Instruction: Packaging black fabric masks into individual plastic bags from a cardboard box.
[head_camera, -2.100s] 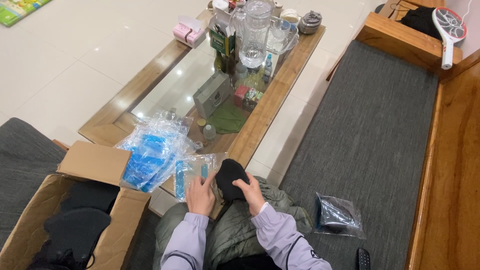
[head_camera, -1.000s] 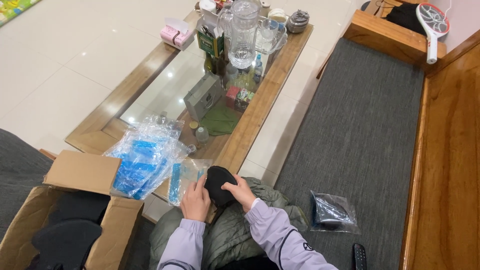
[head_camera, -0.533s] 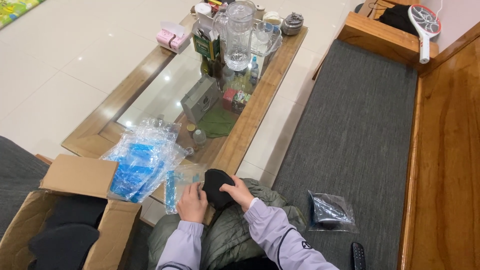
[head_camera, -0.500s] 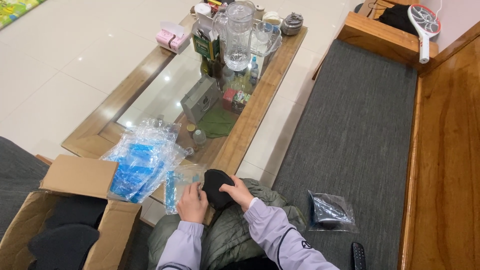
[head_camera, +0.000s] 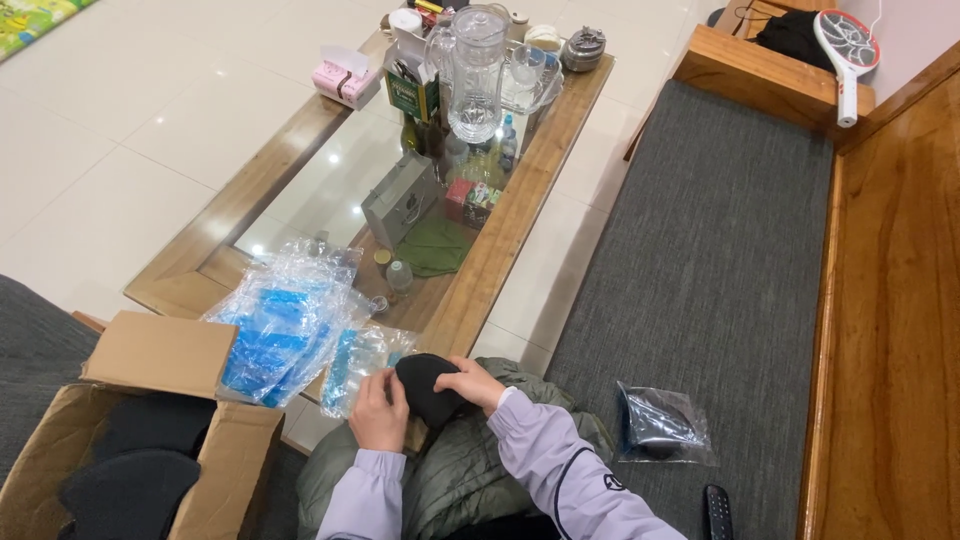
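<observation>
- Left hand fingers curled against near-left side of black pad; gripping it.
- Right hand fingers laid over pad's right edge, pinching it from the other side.
- Black pad: small, dark, rounded on top, matte, soft-looking; exact kind not readable. Held between both hands over the lap, just off the coffee table's near wooden edge.
- Lilac sleeves, olive padded garment under the hands.
- Just left of left hand: clear plastic packets with blue contents, piled on table corner.
- Farther left: open cardboard box holding more dark shaped pieces.
- Right, on grey bench cushion: clear bag with dark item; black remote near it.
- Far end of table: glass pitcher, pink tissue box.
- Bench corner: racket-shaped swatter.
</observation>
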